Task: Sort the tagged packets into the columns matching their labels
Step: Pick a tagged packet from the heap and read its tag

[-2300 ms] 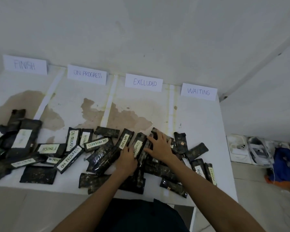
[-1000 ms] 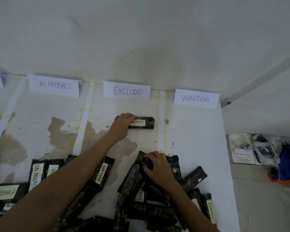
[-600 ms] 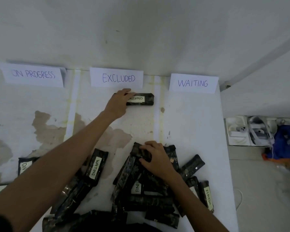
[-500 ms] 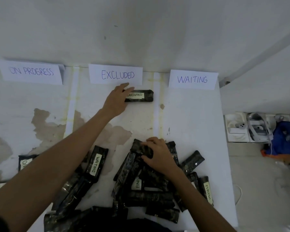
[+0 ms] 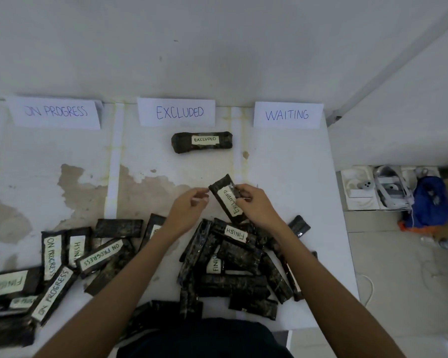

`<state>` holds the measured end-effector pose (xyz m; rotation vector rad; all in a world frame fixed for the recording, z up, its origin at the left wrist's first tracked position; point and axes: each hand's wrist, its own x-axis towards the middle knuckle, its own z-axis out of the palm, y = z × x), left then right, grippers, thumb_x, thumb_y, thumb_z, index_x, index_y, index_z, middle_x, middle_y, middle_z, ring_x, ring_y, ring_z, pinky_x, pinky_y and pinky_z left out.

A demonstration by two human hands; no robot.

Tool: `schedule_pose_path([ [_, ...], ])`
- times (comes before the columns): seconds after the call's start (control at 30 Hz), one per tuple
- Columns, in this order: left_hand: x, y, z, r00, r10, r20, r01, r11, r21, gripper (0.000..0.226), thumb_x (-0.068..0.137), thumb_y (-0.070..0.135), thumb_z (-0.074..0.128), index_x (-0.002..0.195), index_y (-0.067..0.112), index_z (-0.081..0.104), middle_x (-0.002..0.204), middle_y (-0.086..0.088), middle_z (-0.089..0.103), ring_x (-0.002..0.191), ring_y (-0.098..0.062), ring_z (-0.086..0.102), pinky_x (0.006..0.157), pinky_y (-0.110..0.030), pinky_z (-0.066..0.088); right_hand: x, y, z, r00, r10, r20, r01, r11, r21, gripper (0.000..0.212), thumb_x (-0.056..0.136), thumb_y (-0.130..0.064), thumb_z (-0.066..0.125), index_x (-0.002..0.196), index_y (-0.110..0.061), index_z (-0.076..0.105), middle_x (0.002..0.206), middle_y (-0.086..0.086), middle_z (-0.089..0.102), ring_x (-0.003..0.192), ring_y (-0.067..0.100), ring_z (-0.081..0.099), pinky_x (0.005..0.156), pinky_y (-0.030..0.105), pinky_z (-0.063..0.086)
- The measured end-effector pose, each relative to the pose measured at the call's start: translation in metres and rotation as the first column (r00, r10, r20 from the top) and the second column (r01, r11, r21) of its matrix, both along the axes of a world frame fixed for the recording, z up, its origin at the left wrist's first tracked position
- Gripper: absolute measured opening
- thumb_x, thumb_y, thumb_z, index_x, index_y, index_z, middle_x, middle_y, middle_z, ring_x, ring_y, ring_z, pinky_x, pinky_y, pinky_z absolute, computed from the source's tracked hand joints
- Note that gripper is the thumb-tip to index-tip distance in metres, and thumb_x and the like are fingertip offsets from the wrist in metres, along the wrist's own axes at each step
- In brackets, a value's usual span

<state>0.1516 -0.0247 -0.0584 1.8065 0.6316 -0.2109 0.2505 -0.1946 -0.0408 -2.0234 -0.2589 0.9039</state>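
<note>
Right hand point(image 5: 256, 208) grips EXCLUDED-tagged packet point(image 5: 228, 200); left hand point(image 5: 189, 210) loose, empty, just beside. We count one sorted packet point(image 5: 202, 142) under EXCLUDED sign point(image 5: 176, 112); heap point(image 5: 233, 267) near us unsorted.

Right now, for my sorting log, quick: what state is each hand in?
Left hand: open, fingers loosely curled, holding nothing.
Right hand: gripping an EXCLUDED-tagged packet.
</note>
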Motion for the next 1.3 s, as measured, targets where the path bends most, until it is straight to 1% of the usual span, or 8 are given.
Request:
schedule_pose_path([
  [0.13,-0.006,-0.019,0.015,0.988,0.149,-0.033,-0.153,0.957,-0.246,0.019,0.095,0.016,0.049,0.111,0.016,0.058,0.101,-0.003,0.066,0.086,-0.019,0.066,0.07,-0.024,0.052,-0.001,0.0,0.011,0.997,-0.042,-0.058,0.045,0.998,0.044,0.037,0.085,-0.001,0.05,0.117,-0.016,0.063,0.111,0.002,0.068,0.104,0.015,0.063,0.084,0.032,0.054],
  [0.27,-0.007,-0.026,0.023,0.974,0.212,-0.085,-0.228,0.918,-0.324,0.023,0.094,0.017,0.051,0.115,0.011,0.058,0.102,-0.006,0.066,0.085,-0.018,0.066,0.072,-0.027,0.054,-0.01,0.003,0.014,0.99,-0.088,-0.108,0.094,0.994,0.05,0.04,0.086,-0.007,0.053,0.122,-0.023,0.054,0.109,0.005,0.068,0.095,0.019,0.067,0.077,0.037,0.058],
  [0.37,-0.012,-0.027,0.02,0.996,0.087,-0.033,-0.088,0.995,-0.045,0.041,0.087,0.028,0.062,0.125,0.02,0.051,0.108,0.004,0.059,0.095,-0.014,0.061,0.075,-0.025,0.051,-0.021,0.01,0.017,0.966,-0.215,-0.146,0.225,0.973,0.059,0.039,0.085,-0.007,0.057,0.121,-0.02,0.051,0.104,0.007,0.067,0.09,0.021,0.068,0.075,0.041,0.059],
  [0.53,-0.018,-0.03,0.019,0.997,-0.026,0.078,-0.004,0.935,0.355,0.071,0.073,0.047,0.068,0.133,0.021,0.039,0.11,0.002,0.048,0.097,-0.014,0.051,0.079,-0.032,0.051,-0.035,0.038,0.022,0.876,-0.385,-0.29,0.424,0.902,0.081,0.023,0.084,-0.004,0.062,0.105,-0.01,0.056,0.099,0.012,0.069,0.087,0.025,0.069,0.072,0.041,0.06],
  [0.73,-0.016,0.009,0.008,0.994,0.011,0.108,-0.055,0.905,0.422,0.062,0.079,0.027,0.067,0.133,0.01,0.042,0.11,-0.008,0.047,0.094,-0.024,0.052,0.075,-0.035,0.05,-0.045,0.076,0.017,0.961,-0.174,-0.214,0.207,0.968,0.14,0.024,0.085,-0.016,0.063,0.109,-0.018,0.061,0.099,0.005,0.071,0.087,0.017,0.068,0.074,0.033,0.058],
  [0.9,-0.007,0.08,-0.009,0.998,-0.056,0.002,0.045,0.823,0.566,0.067,0.072,0.017,0.074,0.132,0.005,0.044,0.117,-0.017,0.046,0.104,-0.031,0.049,0.09,-0.038,0.045,-0.041,0.083,0.001,0.999,0.021,0.036,-0.021,1.0,-0.019,0.03,0.089,-0.023,0.057,0.119,-0.018,0.057,0.11,-0.001,0.064,0.101,0.011,0.058,0.083,0.023,0.048],
  [1.03,0.015,0.139,-0.013,0.987,-0.115,-0.11,0.159,0.731,0.664,0.068,0.07,0.01,0.075,0.131,0.005,0.047,0.119,-0.019,0.051,0.105,-0.038,0.047,0.088,-0.045,0.043,-0.041,0.079,-0.016,0.945,0.249,0.21,-0.223,0.964,-0.142,0.03,0.09,-0.017,0.055,0.119,-0.015,0.06,0.125,0.002,0.059,0.116,0.018,0.051,0.094,0.019,0.035],
  [1.3,0.062,0.2,-0.021,0.967,-0.2,-0.16,0.256,0.72,0.645,0.07,0.06,0.003,0.081,0.125,0.008,0.054,0.118,-0.018,0.053,0.107,-0.037,0.047,0.09,-0.044,0.042,-0.031,0.074,-0.036,0.862,0.387,0.326,-0.326,0.918,-0.227,0.029,0.089,-0.013,0.054,0.116,-0.014,0.063,0.118,0.001,0.062,0.117,0.021,0.042,0.095,0.02,0.033],
])
